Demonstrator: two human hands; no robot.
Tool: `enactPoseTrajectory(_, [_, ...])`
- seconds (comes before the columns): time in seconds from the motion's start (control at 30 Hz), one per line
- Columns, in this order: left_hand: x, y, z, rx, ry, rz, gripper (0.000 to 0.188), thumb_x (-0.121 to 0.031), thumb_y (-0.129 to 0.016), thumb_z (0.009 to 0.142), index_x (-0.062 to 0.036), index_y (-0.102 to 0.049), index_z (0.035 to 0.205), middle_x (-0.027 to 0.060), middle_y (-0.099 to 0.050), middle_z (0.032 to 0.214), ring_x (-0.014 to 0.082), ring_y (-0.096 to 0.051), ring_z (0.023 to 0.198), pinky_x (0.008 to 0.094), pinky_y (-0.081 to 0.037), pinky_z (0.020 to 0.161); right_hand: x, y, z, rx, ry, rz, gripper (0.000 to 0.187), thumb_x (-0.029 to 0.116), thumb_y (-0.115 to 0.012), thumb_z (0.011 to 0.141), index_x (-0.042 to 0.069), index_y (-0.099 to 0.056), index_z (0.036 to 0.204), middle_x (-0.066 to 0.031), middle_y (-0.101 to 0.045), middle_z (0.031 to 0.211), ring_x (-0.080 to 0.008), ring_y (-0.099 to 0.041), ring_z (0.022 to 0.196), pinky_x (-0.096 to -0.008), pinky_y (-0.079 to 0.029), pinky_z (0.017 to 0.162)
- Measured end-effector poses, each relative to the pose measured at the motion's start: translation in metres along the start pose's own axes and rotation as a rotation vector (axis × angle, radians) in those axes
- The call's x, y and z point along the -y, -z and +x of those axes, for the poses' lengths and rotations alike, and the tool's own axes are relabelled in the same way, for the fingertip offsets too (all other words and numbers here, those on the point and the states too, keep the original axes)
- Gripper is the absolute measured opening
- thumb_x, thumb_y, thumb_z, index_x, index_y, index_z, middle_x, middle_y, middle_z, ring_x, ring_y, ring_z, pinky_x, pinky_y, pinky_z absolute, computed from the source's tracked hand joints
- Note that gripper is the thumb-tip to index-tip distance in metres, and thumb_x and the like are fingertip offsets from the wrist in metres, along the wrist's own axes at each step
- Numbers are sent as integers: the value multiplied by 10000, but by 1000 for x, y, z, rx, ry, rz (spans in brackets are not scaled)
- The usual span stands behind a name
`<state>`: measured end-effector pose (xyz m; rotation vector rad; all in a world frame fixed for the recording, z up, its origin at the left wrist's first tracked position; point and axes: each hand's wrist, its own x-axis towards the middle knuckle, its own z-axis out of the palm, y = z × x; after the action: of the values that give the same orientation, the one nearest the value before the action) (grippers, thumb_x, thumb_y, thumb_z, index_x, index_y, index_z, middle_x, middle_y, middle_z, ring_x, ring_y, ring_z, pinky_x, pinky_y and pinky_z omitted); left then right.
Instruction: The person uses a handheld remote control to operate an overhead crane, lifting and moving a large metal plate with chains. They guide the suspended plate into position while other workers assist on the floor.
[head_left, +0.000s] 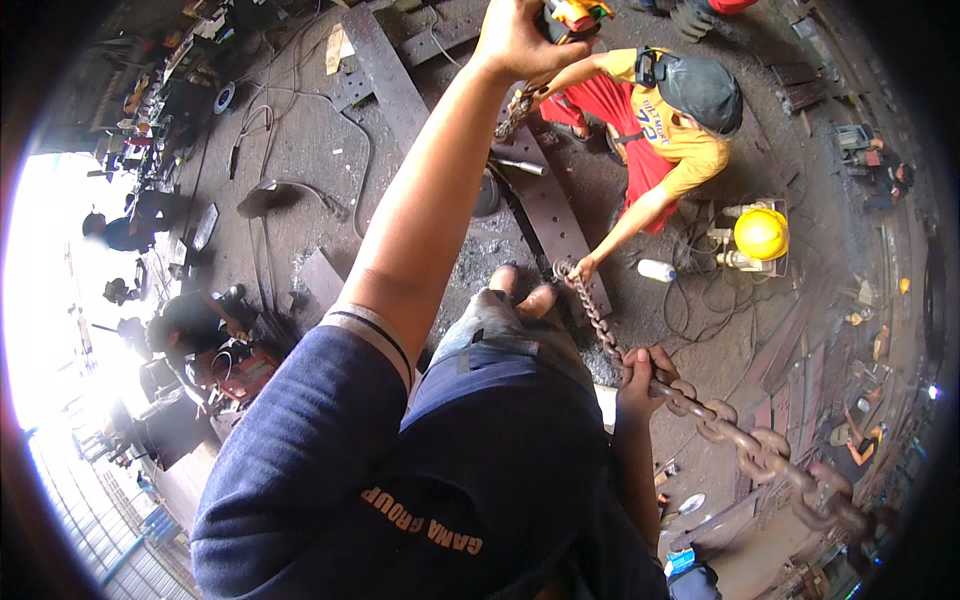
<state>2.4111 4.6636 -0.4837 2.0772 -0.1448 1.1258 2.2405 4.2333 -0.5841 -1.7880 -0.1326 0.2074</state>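
My left arm reaches far forward, and my left hand (508, 45) is closed around a yellow, orange and black handheld control (572, 18), partly cut off by the upper edge. Low at my right side, my right hand (642, 380) grips a heavy rusty chain (765, 455). From there the chain rises toward the lower right, its links looking larger. Its other stretch runs down to a steel plate (548, 190) with holes, where a crouching co-worker (690, 150) in a yellow shirt and dark cap holds it. Another bunch of chain (515, 110) hangs near the co-worker's other hand.
A yellow hard hat (762, 234) rests on equipment right of the co-worker. A white bottle (656, 270) lies on the floor near loose cables (690, 320). More steel plates (375, 60) extend ahead. Another person (195, 325) works at the left. My bare feet or sandals (520, 292) stand close to the plate.
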Motion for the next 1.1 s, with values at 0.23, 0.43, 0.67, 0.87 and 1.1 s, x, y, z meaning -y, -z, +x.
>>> enactPoseTrajectory(0.23, [5, 12, -33, -53, -129, 290, 501, -439, -828, 542, -41, -722, 828, 209, -636, 931, 387, -569, 998, 446, -490, 943, -26, 16, -5, -86, -42, 118, 337, 188, -609, 956, 104, -434, 681, 4, -464, 567, -73, -383, 464, -241, -262, 436])
enactPoseTrajectory(0.43, [6, 0, -52, -21, -123, 241, 490, -400, -833, 536, 12, -679, 752, 248, -558, 1020, 396, -539, 1012, 457, -478, 924, -42, 27, -2, -230, 23, 67, 334, 221, -594, 960, 101, -451, 682, 6, -456, 560, -69, -391, 458, -241, -270, 428])
enactPoseTrajectory(0.67, [3, -14, -53, 0, -206, 56, 614, -448, -819, 501, 17, -662, 870, 244, -523, 963, 398, -519, 929, 434, -463, 840, -61, 28, 1, -604, -19, 136, 232, 269, -618, 959, 78, -591, 832, 10, -550, 734, -92, -498, 609, -232, -366, 522])
enactPoseTrajectory(0.87, [4, -16, -50, 148, -254, 71, 506, -426, -811, 539, -10, -686, 800, 312, -573, 1000, 454, -545, 999, 483, -456, 946, -89, 29, 16, -784, -37, 194, 477, 365, -715, 906, 5, -555, 1174, -66, -594, 993, -154, -536, 810, -287, -447, 670])
enactPoseTrajectory(1.1, [6, -21, -37, 379, 6, 125, 822, -464, -812, 540, 118, -654, 1099, 383, -432, 1358, 494, -487, 1243, 465, -419, 1076, -110, 21, 13, -842, -70, 185, 549, 340, -722, 903, -30, -490, 1236, -95, -577, 1049, -156, -532, 798, -287, -442, 646])
